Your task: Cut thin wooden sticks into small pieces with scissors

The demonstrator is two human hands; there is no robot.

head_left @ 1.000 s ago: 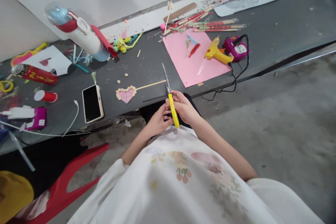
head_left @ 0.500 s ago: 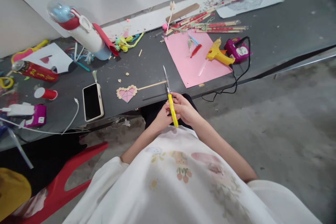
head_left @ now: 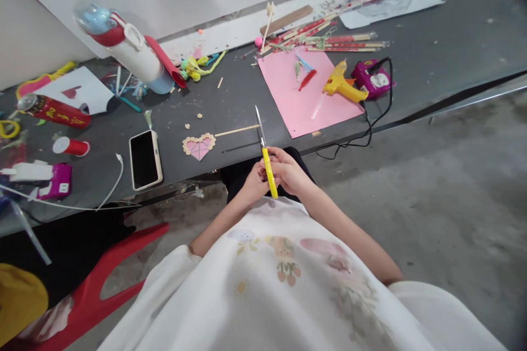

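Both of my hands close around the yellow handles of a pair of scissors (head_left: 269, 173) at the table's front edge. My right hand (head_left: 291, 171) wraps the handles from the right. From the left, my left hand (head_left: 256, 182) presses in against them, its fingers partly hidden behind the handle. The blades point away from me, and a thin wooden stick (head_left: 236, 130) lies across them at its right end. That stick is raised off the table, with its shadow beneath. Near its left end lies a pink heart (head_left: 200, 148) edged with small pale pieces.
Pink paper (head_left: 284, 93) bears a yellow glue gun (head_left: 343, 85) and small tassels. Left of the heart are a phone (head_left: 145, 160), a red thread spool (head_left: 76, 147), a red can (head_left: 57, 112) and a tall bottle (head_left: 135, 55). Wrapped sticks (head_left: 346, 44) lie at the back.
The scissors and the stick have shifted very slightly left and downward in view. My hands keep the same hold; everything else stays in place.
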